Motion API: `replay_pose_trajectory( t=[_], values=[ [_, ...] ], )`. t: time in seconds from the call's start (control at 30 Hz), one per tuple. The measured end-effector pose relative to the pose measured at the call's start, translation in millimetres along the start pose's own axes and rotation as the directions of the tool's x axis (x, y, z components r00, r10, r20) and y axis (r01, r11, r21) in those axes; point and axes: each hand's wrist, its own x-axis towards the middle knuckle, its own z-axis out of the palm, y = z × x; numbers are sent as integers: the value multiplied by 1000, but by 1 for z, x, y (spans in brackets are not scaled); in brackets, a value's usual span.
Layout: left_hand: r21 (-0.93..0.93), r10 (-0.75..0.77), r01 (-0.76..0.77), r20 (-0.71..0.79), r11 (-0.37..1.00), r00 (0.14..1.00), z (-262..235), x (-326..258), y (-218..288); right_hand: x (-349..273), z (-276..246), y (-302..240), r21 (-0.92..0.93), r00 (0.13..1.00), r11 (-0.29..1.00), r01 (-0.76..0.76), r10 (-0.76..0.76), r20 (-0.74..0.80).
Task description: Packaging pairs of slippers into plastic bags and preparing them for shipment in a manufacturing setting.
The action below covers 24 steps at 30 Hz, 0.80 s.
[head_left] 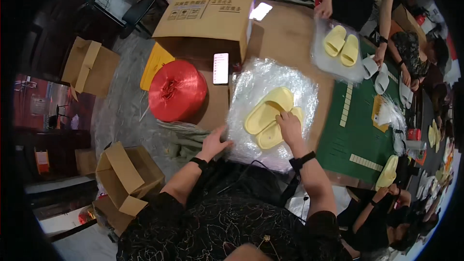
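A pair of pale yellow slippers (269, 111) lies on a stack of clear plastic bags (246, 82) in front of me. One slipper partly overlaps the other. My right hand (291, 128) has its fingers closed on the slippers near their straps; the fingertips are partly hidden. At the left edge of the bags rests my left hand (215, 143), its thumb held apart from the fingers and nothing in it.
Beyond my left hand are a red roll of plastic twine (176, 89), a phone (221, 68) and a large cardboard box (203, 17). Across the table a person handles a bagged yellow pair (340, 46). A green mat (357, 116) lies at right; open cartons (128, 171) stand at left.
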Motion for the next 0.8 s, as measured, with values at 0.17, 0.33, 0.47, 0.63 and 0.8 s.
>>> replay_pose_trajectory(
  t=[0.17, 0.33, 0.47, 0.63, 0.8],
  values=[
    [-67, 27, -43, -228, 997, 973, -98, -75, -55, 17, 67, -12, -398, 934, 900, -177, 281, 219],
    [-186, -618, 589, -260, 786, 742, -185, -168, -162, 33, 54, -94, -194, 949, 930, -314, 315, -28],
    [-681, -668, 381, -216, 626, 712, -222, -227, -235, 90, 35, -242, 571, 890, 685, -453, 304, 340],
    [-773, -623, 153, -358, 615, 695, -248, -275, -249, 157, 101, -389, 789, 884, 476, -388, -49, 464],
    [-854, -723, 53, -403, 518, 561, -283, -308, -246, 173, 231, -443, 535, 742, 822, -194, -234, 629]
  ],
)
